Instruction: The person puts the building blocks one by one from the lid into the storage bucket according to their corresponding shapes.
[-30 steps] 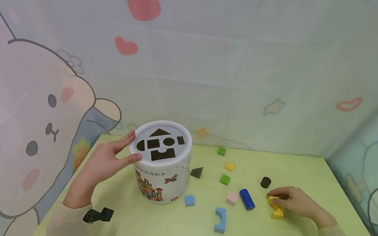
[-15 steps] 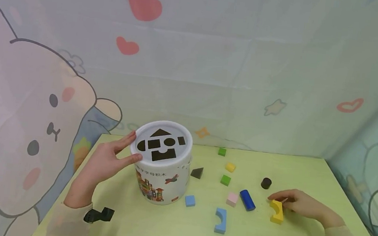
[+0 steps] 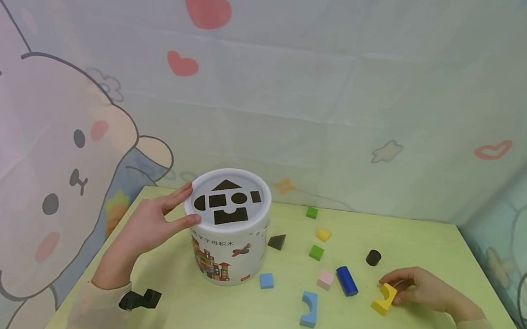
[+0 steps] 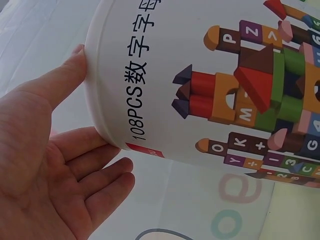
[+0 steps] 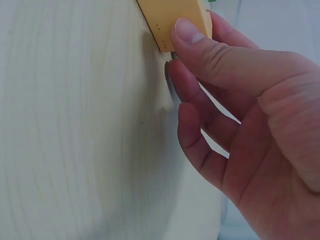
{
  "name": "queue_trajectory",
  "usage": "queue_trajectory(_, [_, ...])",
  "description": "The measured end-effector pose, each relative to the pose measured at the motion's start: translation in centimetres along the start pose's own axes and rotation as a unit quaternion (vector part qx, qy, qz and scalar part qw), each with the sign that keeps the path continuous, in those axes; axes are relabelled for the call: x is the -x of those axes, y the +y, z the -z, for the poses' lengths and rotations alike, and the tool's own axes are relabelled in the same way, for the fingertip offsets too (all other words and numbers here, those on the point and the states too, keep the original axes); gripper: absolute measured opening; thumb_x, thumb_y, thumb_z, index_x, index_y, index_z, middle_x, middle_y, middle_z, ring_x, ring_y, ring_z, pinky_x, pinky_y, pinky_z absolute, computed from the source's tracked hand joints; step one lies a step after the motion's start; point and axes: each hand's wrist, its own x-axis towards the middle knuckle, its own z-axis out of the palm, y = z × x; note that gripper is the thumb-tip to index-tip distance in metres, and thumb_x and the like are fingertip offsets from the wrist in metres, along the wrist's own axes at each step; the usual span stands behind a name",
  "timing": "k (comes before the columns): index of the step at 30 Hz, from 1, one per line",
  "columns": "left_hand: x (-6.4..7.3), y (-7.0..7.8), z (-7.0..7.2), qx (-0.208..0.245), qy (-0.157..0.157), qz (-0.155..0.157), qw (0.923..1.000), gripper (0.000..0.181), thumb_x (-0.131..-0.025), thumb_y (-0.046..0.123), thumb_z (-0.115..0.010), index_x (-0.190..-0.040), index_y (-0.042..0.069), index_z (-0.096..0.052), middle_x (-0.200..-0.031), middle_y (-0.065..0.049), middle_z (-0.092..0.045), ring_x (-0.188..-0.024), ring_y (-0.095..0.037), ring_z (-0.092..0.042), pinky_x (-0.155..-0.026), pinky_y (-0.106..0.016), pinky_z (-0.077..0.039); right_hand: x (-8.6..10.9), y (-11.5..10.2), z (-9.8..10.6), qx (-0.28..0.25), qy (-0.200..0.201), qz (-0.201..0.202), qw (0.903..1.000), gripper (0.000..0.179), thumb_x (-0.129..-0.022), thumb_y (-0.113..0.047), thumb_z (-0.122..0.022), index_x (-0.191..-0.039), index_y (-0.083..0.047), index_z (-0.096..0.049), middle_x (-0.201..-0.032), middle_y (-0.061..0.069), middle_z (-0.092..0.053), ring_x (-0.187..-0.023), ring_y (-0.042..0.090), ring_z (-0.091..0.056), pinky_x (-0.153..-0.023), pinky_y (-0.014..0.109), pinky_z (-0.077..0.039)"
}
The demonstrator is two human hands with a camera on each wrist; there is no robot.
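Note:
In the head view, my left hand (image 3: 151,225) touches the lid rim of a white block bucket (image 3: 230,247). Its thumb and fingers are spread fairly straight along the rim. The left wrist view shows the thumb and index finger against the edge of the bucket (image 4: 115,100), the other fingers loose below. My right hand (image 3: 424,291) pinches a yellow arch block (image 3: 384,299) at the right of the table. In the right wrist view, the thumb presses one face of the arch block (image 5: 172,20); a finger behind it is partly hidden.
The lid (image 3: 208,183) has several shaped holes. Between bucket and right hand lie a blue arch block (image 3: 309,310), dark blue cylinder (image 3: 346,281), pink block (image 3: 326,279), light blue block (image 3: 267,280), dark triangle (image 3: 277,241) and black cylinder (image 3: 373,257). Small green and yellow blocks lie farther back.
My right hand has shifted slightly right and nearer, and the yellow arch block has turned in its fingers. The left hand stays at the bucket's rim.

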Motion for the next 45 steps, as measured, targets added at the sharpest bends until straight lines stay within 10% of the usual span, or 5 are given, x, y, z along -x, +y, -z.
queue_trajectory(26, [0.1,0.2,0.3,0.009,-0.006,0.003,0.9999,0.083,-0.094,0.046,-0.083,-0.159,0.007,-0.049,-0.165,-0.003,-0.045,-0.148,-0.036,-0.047,-0.115,-0.059,-0.043,0.4,-0.9,-1.1,0.047,0.069,-0.004,0.9965,0.038,-0.093,-0.014,-0.084,-0.129,-0.005,-0.077,-0.116,0.002,-0.076,-0.097,0.008,-0.065,-0.078,0.027,-0.054])
queue_trajectory(45, [-0.1,0.3,0.1,-0.004,-0.01,0.001,0.9999,0.084,-0.094,0.047,-0.083,-0.159,0.006,-0.049,-0.165,-0.005,-0.045,-0.149,-0.037,-0.046,-0.115,-0.059,-0.043,-0.3,-4.8,-2.6,0.021,0.131,0.072,0.9885,0.034,-0.096,-0.011,-0.083,-0.127,0.0,-0.074,-0.117,0.003,-0.076,-0.094,0.016,-0.07,-0.075,0.029,-0.06])
